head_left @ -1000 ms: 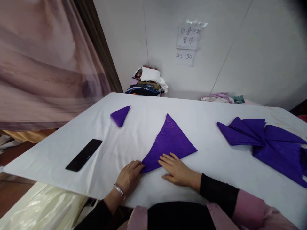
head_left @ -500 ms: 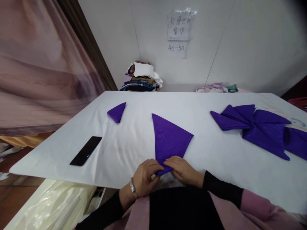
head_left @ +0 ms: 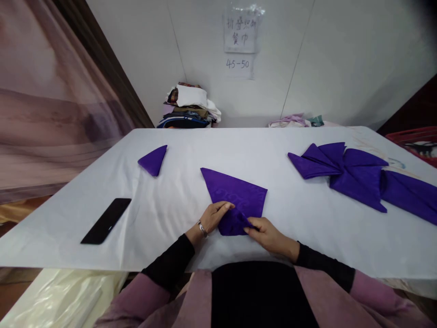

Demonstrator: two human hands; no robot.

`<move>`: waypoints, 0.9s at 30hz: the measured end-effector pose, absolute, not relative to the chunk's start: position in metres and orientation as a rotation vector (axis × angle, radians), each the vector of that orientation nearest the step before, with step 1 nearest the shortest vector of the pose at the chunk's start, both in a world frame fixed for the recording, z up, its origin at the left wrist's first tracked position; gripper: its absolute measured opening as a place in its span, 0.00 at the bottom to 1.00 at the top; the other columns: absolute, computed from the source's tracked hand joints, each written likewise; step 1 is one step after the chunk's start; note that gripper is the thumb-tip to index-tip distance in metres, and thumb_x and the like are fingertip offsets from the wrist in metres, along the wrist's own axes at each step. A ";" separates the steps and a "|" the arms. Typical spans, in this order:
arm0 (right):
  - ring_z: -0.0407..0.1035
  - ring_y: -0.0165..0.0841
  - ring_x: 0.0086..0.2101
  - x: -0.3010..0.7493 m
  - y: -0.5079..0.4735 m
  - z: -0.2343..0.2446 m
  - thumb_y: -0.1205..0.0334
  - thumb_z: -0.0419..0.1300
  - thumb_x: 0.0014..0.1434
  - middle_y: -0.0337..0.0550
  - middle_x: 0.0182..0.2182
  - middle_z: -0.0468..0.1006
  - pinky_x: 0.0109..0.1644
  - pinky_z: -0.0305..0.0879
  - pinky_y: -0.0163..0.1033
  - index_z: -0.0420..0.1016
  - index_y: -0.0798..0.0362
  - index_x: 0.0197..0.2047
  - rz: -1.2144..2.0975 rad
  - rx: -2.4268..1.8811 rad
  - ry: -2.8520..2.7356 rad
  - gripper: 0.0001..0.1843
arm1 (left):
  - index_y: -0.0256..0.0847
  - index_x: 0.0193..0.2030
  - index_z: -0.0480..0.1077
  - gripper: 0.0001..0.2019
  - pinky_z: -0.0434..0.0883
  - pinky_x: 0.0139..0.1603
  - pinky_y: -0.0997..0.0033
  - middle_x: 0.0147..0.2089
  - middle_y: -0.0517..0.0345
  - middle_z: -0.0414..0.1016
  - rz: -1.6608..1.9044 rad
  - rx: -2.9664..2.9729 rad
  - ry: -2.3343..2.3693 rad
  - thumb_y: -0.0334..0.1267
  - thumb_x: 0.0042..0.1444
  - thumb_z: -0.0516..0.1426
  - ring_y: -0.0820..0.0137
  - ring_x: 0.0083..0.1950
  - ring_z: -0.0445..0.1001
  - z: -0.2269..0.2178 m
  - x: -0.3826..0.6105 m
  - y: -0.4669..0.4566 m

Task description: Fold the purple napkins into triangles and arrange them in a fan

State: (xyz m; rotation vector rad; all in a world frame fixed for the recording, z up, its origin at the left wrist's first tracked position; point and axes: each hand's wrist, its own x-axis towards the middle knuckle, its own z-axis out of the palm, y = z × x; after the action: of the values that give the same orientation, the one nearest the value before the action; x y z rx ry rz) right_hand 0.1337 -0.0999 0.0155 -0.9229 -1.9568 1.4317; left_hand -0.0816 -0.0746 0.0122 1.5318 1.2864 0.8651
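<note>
A purple cloth napkin (head_left: 239, 184) lies on the white-covered table in front of me, its near part folded up and over. My left hand (head_left: 212, 217) is closed on the turned-up layer at the napkin's left side, thumb on top. At the near right, my right hand (head_left: 268, 233) pinches the folded edge between thumb and fingers. The napkin's far edge stays flat on the table, with one pointed corner at the left. Cloth under my left fingers is partly hidden.
A folded purple napkin (head_left: 153, 161) lies at the left, behind a black phone (head_left: 106, 221). Several purple napkins (head_left: 357, 184) overlap at the right. Stacked clothes (head_left: 191, 107) sit beyond the table's (head_left: 164, 237) far edge. A red basket (head_left: 414, 135) stands at far right.
The napkin's near edge has been lifted and turned over, away from me. Both hands have moved forward with it. My view has shifted slightly to the right.
</note>
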 end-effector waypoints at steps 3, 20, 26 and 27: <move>0.55 0.26 0.24 0.128 -0.080 0.023 0.59 0.55 0.57 0.32 0.22 0.60 0.28 0.52 0.33 0.62 0.53 0.25 1.530 -1.003 -1.868 0.11 | 0.37 0.39 0.76 0.27 0.70 0.47 0.62 0.36 0.53 0.80 0.944 1.259 1.225 0.60 0.55 0.50 0.63 0.41 0.76 0.009 -0.085 -0.074; 0.68 0.31 0.30 0.108 -0.044 0.011 0.48 0.59 0.55 0.37 0.29 0.73 0.36 0.65 0.37 0.72 0.52 0.38 1.792 -1.061 -1.457 0.15 | 0.37 0.33 0.73 0.15 0.70 0.36 0.71 0.28 0.64 0.75 1.176 0.942 1.156 0.46 0.44 0.65 0.74 0.30 0.71 0.004 -0.069 -0.073; 0.66 0.29 0.28 0.110 -0.043 0.007 0.48 0.59 0.55 0.36 0.27 0.73 0.35 0.64 0.36 0.72 0.52 0.35 1.769 -1.088 -1.419 0.15 | 0.40 0.52 0.68 0.27 0.69 0.51 0.63 0.45 0.55 0.77 1.306 1.003 1.148 0.42 0.44 0.66 0.66 0.46 0.74 0.005 -0.067 -0.078; 0.66 0.29 0.27 0.110 -0.043 0.006 0.49 0.59 0.55 0.36 0.27 0.72 0.34 0.63 0.36 0.73 0.52 0.35 1.775 -1.086 -1.407 0.15 | 0.40 0.53 0.67 0.27 0.68 0.53 0.63 0.46 0.54 0.76 1.322 1.013 1.142 0.41 0.44 0.66 0.66 0.48 0.73 0.005 -0.066 -0.079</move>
State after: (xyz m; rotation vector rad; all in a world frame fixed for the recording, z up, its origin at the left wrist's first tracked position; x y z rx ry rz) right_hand 0.1104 -0.0431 0.0064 -1.0860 -1.4066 1.7753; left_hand -0.0662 -0.0791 0.0047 1.0128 1.1421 1.3220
